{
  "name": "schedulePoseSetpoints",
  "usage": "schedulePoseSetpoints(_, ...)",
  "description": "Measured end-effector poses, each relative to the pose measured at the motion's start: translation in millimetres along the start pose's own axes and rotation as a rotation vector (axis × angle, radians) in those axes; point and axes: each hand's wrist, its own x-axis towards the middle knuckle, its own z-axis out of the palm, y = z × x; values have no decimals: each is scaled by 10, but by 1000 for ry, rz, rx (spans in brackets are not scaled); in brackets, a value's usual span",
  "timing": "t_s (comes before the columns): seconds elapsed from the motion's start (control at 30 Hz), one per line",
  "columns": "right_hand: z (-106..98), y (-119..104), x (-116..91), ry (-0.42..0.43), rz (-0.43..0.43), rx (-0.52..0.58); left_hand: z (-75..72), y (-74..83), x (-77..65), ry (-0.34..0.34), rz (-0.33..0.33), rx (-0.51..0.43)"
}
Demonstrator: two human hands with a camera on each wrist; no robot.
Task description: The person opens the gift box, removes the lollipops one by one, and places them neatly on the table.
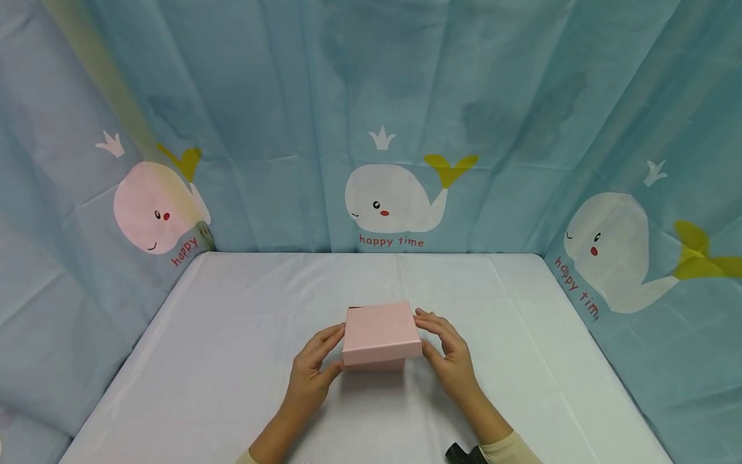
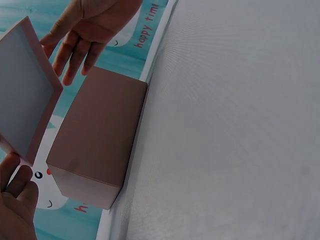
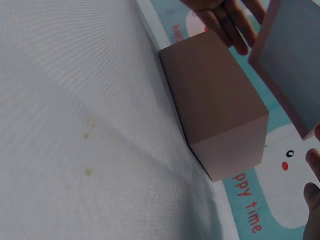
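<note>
A pink box lid point(image 1: 382, 328) is held raised and tilted over a pink box point(image 1: 375, 366) standing on the table. My left hand point(image 1: 313, 367) grips the lid's left side, thumb near the front corner and fingers farther back. On the opposite side, my right hand point(image 1: 449, 357) holds the lid's right edge between thumb and fingers. In the left wrist view, the lid's pale inner face point(image 2: 25, 95) shows, apart from the box point(image 2: 100, 130). The right wrist view has the box point(image 3: 215, 90) upright below the lid point(image 3: 295, 65). What the box contains is hidden.
A white cloth covers the table point(image 1: 243, 309). Blue curtains with whale prints point(image 1: 394, 200) enclose its back and sides. A black object point(image 1: 464, 454) sits by the right sleeve at the lower edge of the head view.
</note>
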Motion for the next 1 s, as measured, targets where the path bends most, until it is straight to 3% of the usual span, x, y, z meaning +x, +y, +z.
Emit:
schedulePoseSetpoints(0.27,26,2,-6,40,23,12,24,27,-9,73,-60,-19)
schedulePoseSetpoints(0.47,50,-15,-10,65,26,14,39,66,-15,119,-147,15)
schedulePoseSetpoints(0.63,68,-22,-18,69,36,19,40,78,-19,146,-224,-23)
schedulePoseSetpoints(0.87,88,-41,-24,75,33,16,54,53,-21,144,-183,-64)
schedulePoseSetpoints(1.0,93,-51,-18,86,50,10,52,76,-24,133,-227,-76)
